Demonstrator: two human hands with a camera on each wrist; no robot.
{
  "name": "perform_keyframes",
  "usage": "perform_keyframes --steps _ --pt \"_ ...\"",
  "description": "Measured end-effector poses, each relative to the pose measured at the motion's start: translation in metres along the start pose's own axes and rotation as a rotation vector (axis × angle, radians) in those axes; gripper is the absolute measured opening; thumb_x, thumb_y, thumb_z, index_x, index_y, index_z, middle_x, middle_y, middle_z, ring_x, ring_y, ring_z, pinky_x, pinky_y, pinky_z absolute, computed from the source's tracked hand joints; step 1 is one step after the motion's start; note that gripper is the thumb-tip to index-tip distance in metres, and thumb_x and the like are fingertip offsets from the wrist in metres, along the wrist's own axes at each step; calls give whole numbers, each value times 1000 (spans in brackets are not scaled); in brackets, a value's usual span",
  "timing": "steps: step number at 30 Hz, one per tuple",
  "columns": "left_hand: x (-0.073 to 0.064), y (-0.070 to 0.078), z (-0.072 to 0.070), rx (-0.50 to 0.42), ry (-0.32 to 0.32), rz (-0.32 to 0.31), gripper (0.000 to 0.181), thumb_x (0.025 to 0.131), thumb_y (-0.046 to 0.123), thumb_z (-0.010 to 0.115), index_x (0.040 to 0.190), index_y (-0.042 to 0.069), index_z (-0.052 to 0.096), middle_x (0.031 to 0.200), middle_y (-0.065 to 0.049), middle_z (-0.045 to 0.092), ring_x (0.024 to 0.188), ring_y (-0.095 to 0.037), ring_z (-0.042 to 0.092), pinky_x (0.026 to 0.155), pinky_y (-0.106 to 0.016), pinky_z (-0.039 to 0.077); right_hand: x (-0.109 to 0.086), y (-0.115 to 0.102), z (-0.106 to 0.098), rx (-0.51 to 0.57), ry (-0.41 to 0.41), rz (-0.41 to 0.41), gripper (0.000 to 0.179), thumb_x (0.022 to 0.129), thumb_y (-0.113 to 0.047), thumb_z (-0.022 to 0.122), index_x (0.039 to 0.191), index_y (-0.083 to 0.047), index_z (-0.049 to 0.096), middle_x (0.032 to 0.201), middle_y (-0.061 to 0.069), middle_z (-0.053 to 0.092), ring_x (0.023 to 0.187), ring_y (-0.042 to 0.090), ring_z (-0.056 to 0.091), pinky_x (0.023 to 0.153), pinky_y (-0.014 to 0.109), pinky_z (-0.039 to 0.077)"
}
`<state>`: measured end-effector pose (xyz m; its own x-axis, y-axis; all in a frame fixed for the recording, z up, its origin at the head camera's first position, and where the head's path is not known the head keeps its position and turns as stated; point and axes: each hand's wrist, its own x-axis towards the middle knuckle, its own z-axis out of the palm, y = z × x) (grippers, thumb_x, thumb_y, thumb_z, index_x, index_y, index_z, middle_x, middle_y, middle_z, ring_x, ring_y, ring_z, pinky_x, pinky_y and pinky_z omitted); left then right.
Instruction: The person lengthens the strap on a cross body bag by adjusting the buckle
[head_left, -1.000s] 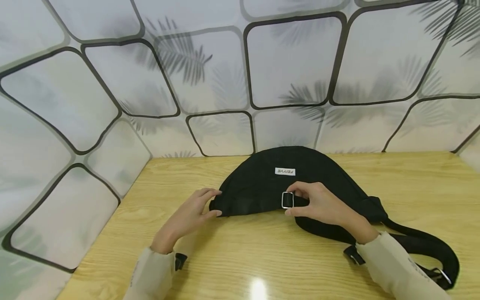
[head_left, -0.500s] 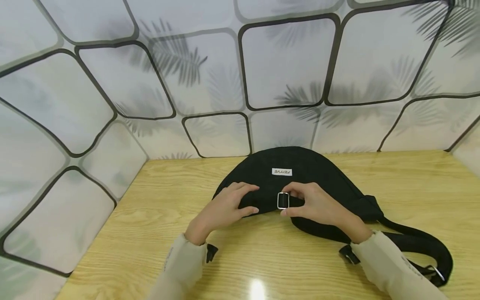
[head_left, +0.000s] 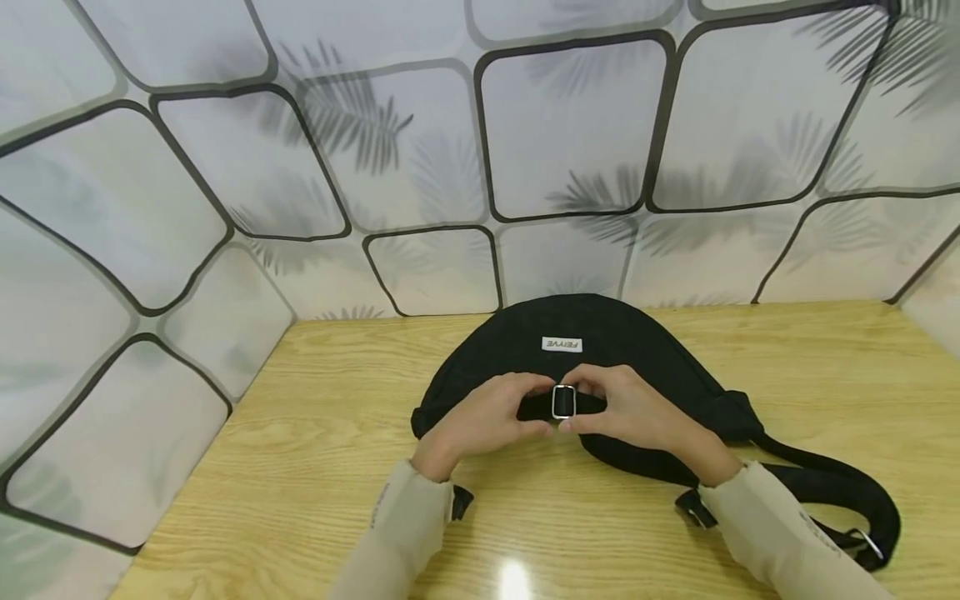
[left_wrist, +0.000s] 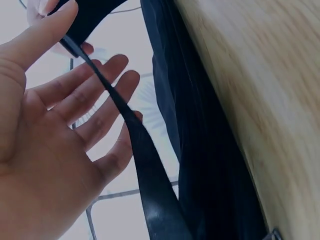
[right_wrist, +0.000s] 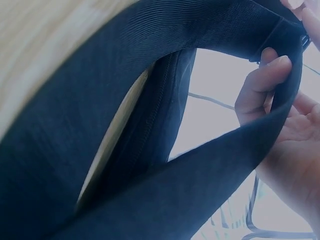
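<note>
A black waist bag [head_left: 592, 321] with a white label lies on the table. Its strap [head_left: 536, 408] carries a square silver slider buckle [head_left: 564, 402] in front of the bag. My right hand [head_left: 637, 408] holds the buckle by its upper and lower edges, between finger and thumb. From the other side my left hand [head_left: 483, 417] reaches the buckle, with index finger and thumb at its left corners. The left wrist view shows the left fingers [left_wrist: 102, 110] spread beside the strap. In the right wrist view the strap loops past the right hand's curled fingers [right_wrist: 262, 82].
More black strap [head_left: 847, 492] curls to the right on the wooden table [head_left: 300, 467], with a metal ring near its end. Patterned cloth walls [head_left: 577, 142] stand behind the table and at its left. A black wrist band shows at each sleeve.
My left hand has left the bag's left end and moved right, across its front, to the buckle. The right hand keeps its hold on the buckle, and the view has shifted slightly.
</note>
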<state>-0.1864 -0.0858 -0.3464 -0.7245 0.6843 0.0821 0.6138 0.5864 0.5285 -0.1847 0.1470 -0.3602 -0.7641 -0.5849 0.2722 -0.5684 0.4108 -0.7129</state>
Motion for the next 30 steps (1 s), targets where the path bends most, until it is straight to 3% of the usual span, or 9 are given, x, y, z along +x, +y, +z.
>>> perform_keyframes --steps 5,8,16,23,30 --pt "6 2 2 -38 3 20 50 97 18 72 141 1 56 130 -9 66 111 -15 64 92 -27 50 1 0 -3 26 -15 -1 40 86 -19 84 115 2 66 79 -7 59 64 7 51 60 25 42" --pt "6 3 2 -47 11 15 50 97 18 73 141 2 56 128 -8 68 104 -13 64 87 -24 50 0 3 -6 95 -55 8 41 88 -15 82 119 5 63 83 -3 59 68 9 55 64 26 46" --pt "3 2 1 -20 9 19 46 94 15 75 137 2 61 129 -8 67 116 -17 62 96 -29 49 -3 12 -17 305 -167 73 46 93 1 71 131 14 50 87 5 58 76 13 55 76 26 49" --pt "4 -1 2 -43 26 58 41 93 12 77 130 2 64 124 -8 68 113 -18 63 96 -29 49 -5 18 -27 386 -235 235 24 93 2 67 113 14 61 79 1 57 70 11 50 71 25 48" --pt "5 -2 5 -98 35 57 52 92 17 78 138 0 58 133 -12 64 123 -23 60 103 -31 46 -6 22 -26 433 -217 282 11 96 4 63 103 12 64 80 4 63 77 11 61 77 25 52"
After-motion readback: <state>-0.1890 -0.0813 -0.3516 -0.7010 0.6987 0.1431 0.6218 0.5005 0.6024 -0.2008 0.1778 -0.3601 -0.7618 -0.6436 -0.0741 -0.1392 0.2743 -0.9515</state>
